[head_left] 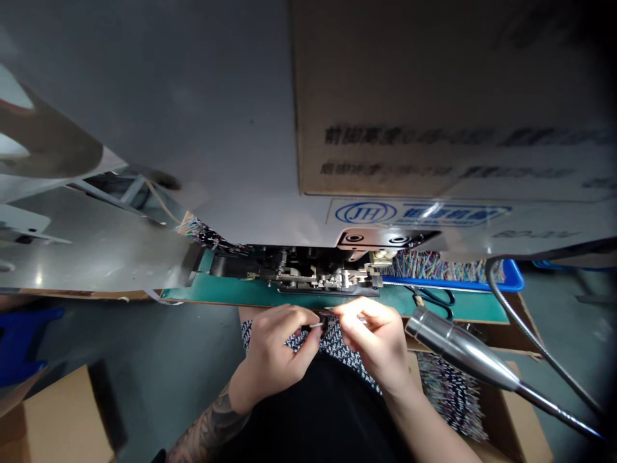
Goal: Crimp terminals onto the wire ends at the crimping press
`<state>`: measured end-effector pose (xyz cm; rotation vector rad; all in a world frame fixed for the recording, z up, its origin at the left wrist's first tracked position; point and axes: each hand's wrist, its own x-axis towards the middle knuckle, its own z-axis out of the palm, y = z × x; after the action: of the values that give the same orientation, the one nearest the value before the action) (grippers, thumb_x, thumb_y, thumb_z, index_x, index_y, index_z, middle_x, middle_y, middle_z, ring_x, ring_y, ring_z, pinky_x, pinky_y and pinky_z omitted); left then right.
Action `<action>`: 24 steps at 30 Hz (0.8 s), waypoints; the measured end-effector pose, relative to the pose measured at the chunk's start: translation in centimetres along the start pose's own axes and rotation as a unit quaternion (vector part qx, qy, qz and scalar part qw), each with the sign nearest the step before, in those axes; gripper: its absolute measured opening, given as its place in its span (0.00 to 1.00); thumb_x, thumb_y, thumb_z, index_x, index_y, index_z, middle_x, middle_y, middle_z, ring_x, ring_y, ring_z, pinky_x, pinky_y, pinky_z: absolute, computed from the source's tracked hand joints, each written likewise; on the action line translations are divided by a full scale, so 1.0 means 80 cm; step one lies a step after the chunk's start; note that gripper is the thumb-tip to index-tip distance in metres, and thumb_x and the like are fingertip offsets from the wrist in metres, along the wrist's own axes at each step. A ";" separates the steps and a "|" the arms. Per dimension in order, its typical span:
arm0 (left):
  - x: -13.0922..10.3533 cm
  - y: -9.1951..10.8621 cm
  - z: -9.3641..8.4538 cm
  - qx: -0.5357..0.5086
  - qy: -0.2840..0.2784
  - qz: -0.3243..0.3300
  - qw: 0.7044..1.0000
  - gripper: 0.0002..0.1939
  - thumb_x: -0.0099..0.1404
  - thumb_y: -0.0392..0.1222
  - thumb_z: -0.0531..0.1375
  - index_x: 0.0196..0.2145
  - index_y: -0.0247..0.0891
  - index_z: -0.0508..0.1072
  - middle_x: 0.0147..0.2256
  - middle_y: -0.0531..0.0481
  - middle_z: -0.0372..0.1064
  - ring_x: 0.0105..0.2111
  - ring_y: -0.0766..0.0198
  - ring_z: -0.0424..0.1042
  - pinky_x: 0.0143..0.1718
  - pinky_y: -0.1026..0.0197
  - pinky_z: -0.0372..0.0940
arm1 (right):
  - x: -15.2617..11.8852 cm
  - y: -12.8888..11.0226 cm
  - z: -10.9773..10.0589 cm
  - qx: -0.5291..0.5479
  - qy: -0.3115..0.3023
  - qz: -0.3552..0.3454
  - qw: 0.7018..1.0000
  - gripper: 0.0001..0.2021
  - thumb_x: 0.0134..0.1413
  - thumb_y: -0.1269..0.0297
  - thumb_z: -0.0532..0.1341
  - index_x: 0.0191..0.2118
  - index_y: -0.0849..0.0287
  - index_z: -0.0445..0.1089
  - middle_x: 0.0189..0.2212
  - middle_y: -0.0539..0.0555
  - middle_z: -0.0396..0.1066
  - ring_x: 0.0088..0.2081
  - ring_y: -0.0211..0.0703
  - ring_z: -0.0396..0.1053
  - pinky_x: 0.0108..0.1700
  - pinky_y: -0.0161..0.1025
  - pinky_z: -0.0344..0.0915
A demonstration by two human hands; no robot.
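In front of the machine's lower edge, my left hand (277, 341) is closed in a pinch, thumb and forefinger together. A thin white strip, perhaps a piece of wire (316, 325), shows at its fingertips. My right hand (376, 344) pinches too, its fingertips close to the left ones under bright light. What it holds is too small to name. A small dark patch shows between the two hands, and I cannot tell what it is. Just beyond the fingers is the metal working part (332, 280) of the machine, above a green table edge (231, 292).
The pale machine housing (216, 128) fills the upper view. A blue tray (513, 276) of thin coloured wires stands to the right. A metal lamp (463, 354) reaches in at lower right, over a carton with bundled wires (453, 392). Another cardboard box (67, 418) lies lower left.
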<state>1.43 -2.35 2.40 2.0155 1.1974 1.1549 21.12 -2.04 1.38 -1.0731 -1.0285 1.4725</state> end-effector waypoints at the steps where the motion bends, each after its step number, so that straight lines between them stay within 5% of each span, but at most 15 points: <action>1: 0.000 -0.004 -0.001 -0.042 -0.007 -0.018 0.999 0.06 0.68 0.30 0.65 0.39 0.39 0.78 0.36 0.49 0.82 0.35 0.61 0.81 0.38 0.56 0.75 | -0.001 0.001 -0.002 -0.001 -0.004 -0.013 1.000 0.08 0.63 0.61 0.71 0.46 0.56 0.80 0.23 0.46 0.70 0.22 0.37 0.62 0.24 0.35 0.58; 4: -0.002 -0.018 -0.003 -0.209 0.005 -0.086 0.974 0.05 0.71 0.35 0.64 0.35 0.41 0.76 0.34 0.49 0.78 0.34 0.61 0.77 0.35 0.57 0.73 | -0.002 0.005 -0.012 -0.036 -0.035 -0.047 0.998 0.11 0.63 0.62 0.70 0.50 0.54 0.77 0.26 0.45 0.70 0.25 0.38 0.62 0.28 0.36 0.59; 7: -0.004 -0.033 0.000 -0.317 0.058 -0.135 0.937 0.11 0.72 0.45 0.65 0.31 0.41 0.72 0.29 0.51 0.70 0.32 0.62 0.72 0.31 0.60 0.70 | -0.004 0.010 -0.022 -0.127 -0.157 0.006 0.979 0.07 0.60 0.63 0.73 0.42 0.57 0.79 0.22 0.42 0.64 0.22 0.34 0.56 0.26 0.33 0.53; 10: -0.006 -0.037 0.007 -0.368 0.060 -0.176 0.911 0.19 0.70 0.55 0.68 0.31 0.41 0.68 0.29 0.52 0.66 0.27 0.66 0.67 0.25 0.63 0.65 | -0.009 0.019 -0.020 -0.170 -0.268 0.058 0.947 0.24 0.48 0.63 0.80 0.52 0.55 0.79 0.26 0.42 0.65 0.24 0.33 0.56 0.27 0.32 0.51; 12: -0.006 -0.035 0.013 -0.391 0.040 -0.187 0.900 0.20 0.69 0.57 0.68 0.32 0.41 0.68 0.30 0.52 0.66 0.26 0.67 0.65 0.24 0.64 0.64 | -0.013 0.027 -0.013 -0.148 -0.250 0.051 0.956 0.28 0.45 0.62 0.81 0.54 0.54 0.78 0.27 0.41 0.62 0.25 0.34 0.55 0.27 0.32 0.50; 15: -0.006 -0.031 0.021 -0.399 0.021 -0.180 0.899 0.19 0.69 0.55 0.69 0.31 0.40 0.70 0.31 0.52 0.67 0.28 0.66 0.67 0.28 0.63 0.66 | -0.013 0.032 -0.002 -0.109 -0.145 0.011 0.983 0.09 0.58 0.60 0.75 0.41 0.57 0.81 0.24 0.42 0.58 0.24 0.33 0.51 0.26 0.34 0.48; 17: -0.008 -0.031 0.025 -0.395 0.008 -0.184 0.900 0.18 0.69 0.53 0.70 0.31 0.39 0.72 0.31 0.51 0.69 0.30 0.65 0.67 0.30 0.62 0.65 | -0.009 0.032 -0.001 -0.121 -0.098 -0.028 0.987 0.08 0.63 0.60 0.72 0.34 0.57 0.82 0.25 0.45 0.63 0.24 0.34 0.55 0.27 0.35 0.51; 21: -0.013 -0.036 0.030 -0.398 -0.024 -0.209 0.893 0.14 0.68 0.46 0.72 0.31 0.38 0.75 0.32 0.50 0.70 0.32 0.64 0.68 0.34 0.62 0.63 | -0.005 0.029 -0.013 -0.147 -0.120 -0.084 0.978 0.04 0.63 0.62 0.72 0.38 0.54 0.84 0.35 0.53 0.75 0.34 0.42 0.71 0.35 0.38 0.65; 24: -0.017 -0.038 0.036 -0.394 -0.054 -0.213 0.892 0.11 0.68 0.45 0.71 0.32 0.38 0.76 0.34 0.49 0.71 0.34 0.63 0.70 0.35 0.61 0.64 | -0.006 0.027 -0.027 -0.180 -0.151 -0.092 0.968 0.03 0.65 0.62 0.71 0.40 0.54 0.83 0.35 0.53 0.77 0.36 0.44 0.73 0.39 0.41 0.69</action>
<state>2.23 -2.17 -1.93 1.1170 0.8460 1.0474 22.73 -2.65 -1.18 -0.9852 -1.6162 1.3509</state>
